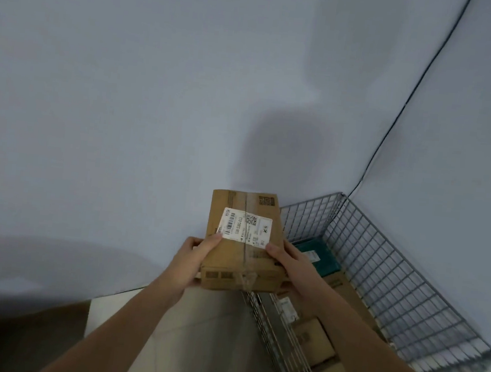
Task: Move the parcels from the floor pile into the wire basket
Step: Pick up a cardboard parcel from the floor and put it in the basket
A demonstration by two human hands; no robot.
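A brown cardboard parcel (243, 242) with a white shipping label and a tape strip is held in the air in front of me, just left of the wire basket (387, 259). My left hand (193, 259) grips its left side with the thumb on top by the label. My right hand (291, 260) grips its right side, thumb on the top face. In the basket lie a teal parcel (318, 257) and several brown cardboard parcels (313, 339), partly hidden by my right arm.
The basket stands in a corner between two pale walls, with a black cable (408, 99) running down the corner. Pale floor tiles (203, 331) show below the parcel. A dark brown shape (22, 341) lies at the lower left.
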